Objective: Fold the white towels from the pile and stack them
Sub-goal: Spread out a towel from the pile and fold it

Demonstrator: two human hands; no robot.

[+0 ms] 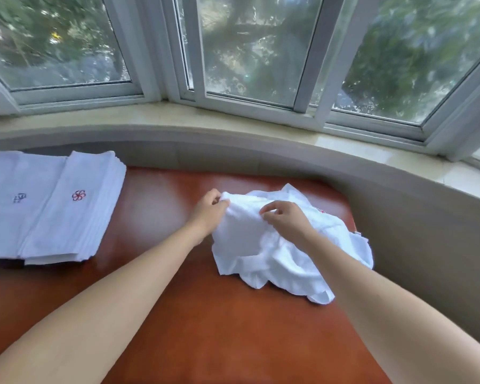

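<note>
At far left I note two stacks of folded white towels on the reddish-brown wooden table [205,328]. The leftmost stack [9,206] carries a small dark embroidered mark on its top face and runs out of frame. Touching it on the right is the second folded stack [75,214], whose top towel shows a red pinwheel-shaped emblem [78,195]; its layered edges are visible along the near and right sides.

Moving right, well apart from the stacks, my left hand [209,210] reaches forward with fingers curled, pinching the far left edge of the crumpled white towel [250,245]. My right hand [286,218] sits just beside it, on top of the same towel, fingers bent and pinching a fold of cloth near the towel's middle. The towel lies bunched and unfolded on the table's right portion, with a trace of red marking [320,210] showing just right of my right hand. Its right edge reaches the table's edge.

Behind the table I record a pale stone windowsill [261,126] and white-framed windows [305,67] with green foliage beyond.
</note>
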